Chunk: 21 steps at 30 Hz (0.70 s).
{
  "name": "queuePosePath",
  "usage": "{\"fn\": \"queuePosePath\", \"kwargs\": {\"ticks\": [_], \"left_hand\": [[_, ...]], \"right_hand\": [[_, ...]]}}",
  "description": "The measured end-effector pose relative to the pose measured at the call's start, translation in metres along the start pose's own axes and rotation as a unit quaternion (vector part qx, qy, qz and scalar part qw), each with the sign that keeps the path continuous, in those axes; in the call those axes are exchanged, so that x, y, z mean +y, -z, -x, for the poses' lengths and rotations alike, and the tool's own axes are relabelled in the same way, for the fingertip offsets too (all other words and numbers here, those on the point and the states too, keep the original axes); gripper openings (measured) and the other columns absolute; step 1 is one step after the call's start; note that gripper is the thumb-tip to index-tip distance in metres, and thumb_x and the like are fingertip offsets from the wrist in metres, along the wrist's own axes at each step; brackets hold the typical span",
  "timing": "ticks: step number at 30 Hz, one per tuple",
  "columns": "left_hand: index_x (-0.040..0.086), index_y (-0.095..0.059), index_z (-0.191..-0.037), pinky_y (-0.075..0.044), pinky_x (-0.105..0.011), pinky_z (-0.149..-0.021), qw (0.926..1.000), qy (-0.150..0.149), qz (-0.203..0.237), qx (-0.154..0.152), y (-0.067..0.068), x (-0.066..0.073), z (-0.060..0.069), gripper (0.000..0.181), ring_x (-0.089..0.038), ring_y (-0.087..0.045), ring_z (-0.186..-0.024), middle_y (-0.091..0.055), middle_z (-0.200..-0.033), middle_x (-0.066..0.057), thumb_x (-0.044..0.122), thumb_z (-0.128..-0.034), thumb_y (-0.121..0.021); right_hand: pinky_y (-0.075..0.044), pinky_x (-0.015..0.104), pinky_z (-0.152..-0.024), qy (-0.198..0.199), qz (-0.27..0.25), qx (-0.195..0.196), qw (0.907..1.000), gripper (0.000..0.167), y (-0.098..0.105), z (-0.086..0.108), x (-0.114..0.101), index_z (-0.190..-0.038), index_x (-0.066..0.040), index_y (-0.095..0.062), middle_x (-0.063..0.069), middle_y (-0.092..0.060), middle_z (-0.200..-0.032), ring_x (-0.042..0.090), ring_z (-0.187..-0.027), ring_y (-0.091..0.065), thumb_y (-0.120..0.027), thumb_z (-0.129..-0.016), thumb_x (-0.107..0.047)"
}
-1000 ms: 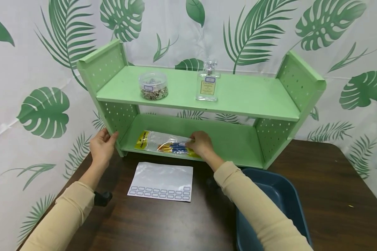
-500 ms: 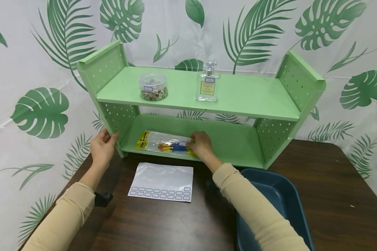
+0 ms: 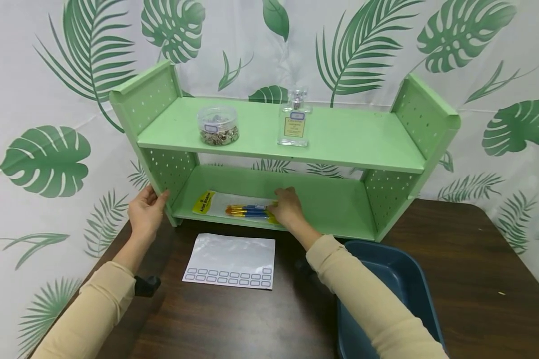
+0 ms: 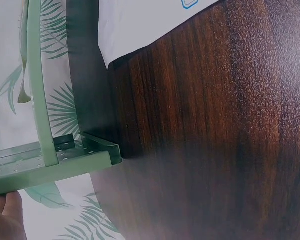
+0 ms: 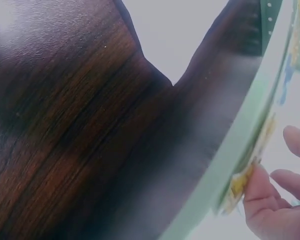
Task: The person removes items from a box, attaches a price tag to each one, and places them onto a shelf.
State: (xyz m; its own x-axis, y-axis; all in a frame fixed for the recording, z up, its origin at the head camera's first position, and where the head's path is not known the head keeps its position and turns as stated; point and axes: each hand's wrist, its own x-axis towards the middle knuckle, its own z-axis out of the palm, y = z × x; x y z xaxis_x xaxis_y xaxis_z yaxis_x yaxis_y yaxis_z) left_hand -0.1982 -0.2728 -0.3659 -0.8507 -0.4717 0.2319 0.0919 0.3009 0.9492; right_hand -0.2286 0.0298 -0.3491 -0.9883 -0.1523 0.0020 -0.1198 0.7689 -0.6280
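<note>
A pack of artist brushes [image 3: 247, 211] in a clear bag with a yellow header lies on the lower board of the green shelf [image 3: 269, 130]. My right hand [image 3: 287, 207] is at the pack's right end. In the right wrist view the thumb of that hand [image 5: 275, 200] touches the yellow end of the pack [image 5: 238, 184], while the other fingers stand apart from it. With thumb and fingers, my left hand [image 3: 145, 212] grips the front edge of the shelf's left side panel. Only part of the left hand [image 4: 7, 215] shows in the left wrist view, against the panel.
On the upper board stand a round clear tub [image 3: 217, 125] of small metallic pieces and a glass perfume bottle [image 3: 295, 119]. A sheet of blue-framed labels [image 3: 233, 257] lies on the dark wood table [image 3: 233, 319]. To the right, a blue tray [image 3: 397, 259] sits partly under my right arm.
The brush pack has settled flatter and lower on the lower board. My right fingers have loosened slightly at its end. The left hand keeps its hold on the side panel.
</note>
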Motion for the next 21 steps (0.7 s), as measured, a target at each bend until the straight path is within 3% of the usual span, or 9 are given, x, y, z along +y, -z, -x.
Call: {"fn": "queuePosePath", "kwargs": {"ticks": [9,13,16,19,21], "left_hand": [[-0.007,-0.053,-0.123,-0.043,-0.004,-0.07,0.9995,-0.022,-0.025,-0.001,0.004,0.002,-0.004,0.037,0.012,-0.051,-0.077,-0.06,-0.117,-0.026,0.009,-0.0907,-0.059],[-0.004,-0.042,-0.134,-0.045,-0.012,-0.087,0.9991,-0.024,-0.025,-0.027,0.01,0.004,-0.004,0.049,-0.008,-0.058,-0.104,-0.053,-0.131,-0.022,0.009,-0.0905,-0.059],[0.005,-0.025,-0.147,-0.037,-0.027,-0.105,0.999,-0.022,-0.006,-0.04,0.018,0.006,0.001,0.067,-0.023,-0.042,-0.131,-0.036,-0.148,-0.015,0.013,-0.0902,-0.061],[0.012,-0.016,-0.15,-0.029,-0.034,-0.111,0.9992,-0.031,0.016,-0.02,0.027,0.013,0.011,0.073,-0.023,-0.028,-0.14,-0.022,-0.155,-0.007,0.018,-0.0916,-0.06],[0.011,-0.021,-0.149,-0.029,-0.033,-0.111,0.9972,-0.066,0.032,0.013,0.031,0.021,0.02,0.067,-0.02,-0.029,-0.139,-0.026,-0.154,-0.006,0.017,-0.0933,-0.057]], "right_hand": [[-0.041,0.047,-0.099,0.117,0.035,-0.044,0.9916,0.052,0.03,0.027,0.001,-0.134,0.005,-0.045,0.024,-0.048,-0.132,0.037,-0.122,-0.045,-0.063,-0.09,-0.015],[-0.044,0.048,-0.094,0.166,0.046,-0.051,0.9837,0.052,0.047,0.05,0.005,-0.135,0.001,-0.046,0.02,-0.052,-0.132,0.036,-0.12,-0.048,-0.064,-0.09,-0.017],[-0.046,0.049,-0.091,0.193,0.048,-0.045,0.9789,0.051,0.06,0.07,0.014,-0.134,0.0,-0.048,0.02,-0.052,-0.131,0.036,-0.117,-0.051,-0.065,-0.089,-0.018],[-0.046,0.05,-0.09,0.211,0.05,-0.038,0.9755,0.05,0.074,0.09,0.026,-0.134,-0.001,-0.048,0.02,-0.05,-0.132,0.036,-0.118,-0.051,-0.064,-0.09,-0.019],[-0.046,0.05,-0.091,0.223,0.053,-0.028,0.9729,0.049,0.084,0.103,0.035,-0.134,-0.001,-0.048,0.02,-0.049,-0.134,0.036,-0.119,-0.05,-0.063,-0.091,-0.02]]}}
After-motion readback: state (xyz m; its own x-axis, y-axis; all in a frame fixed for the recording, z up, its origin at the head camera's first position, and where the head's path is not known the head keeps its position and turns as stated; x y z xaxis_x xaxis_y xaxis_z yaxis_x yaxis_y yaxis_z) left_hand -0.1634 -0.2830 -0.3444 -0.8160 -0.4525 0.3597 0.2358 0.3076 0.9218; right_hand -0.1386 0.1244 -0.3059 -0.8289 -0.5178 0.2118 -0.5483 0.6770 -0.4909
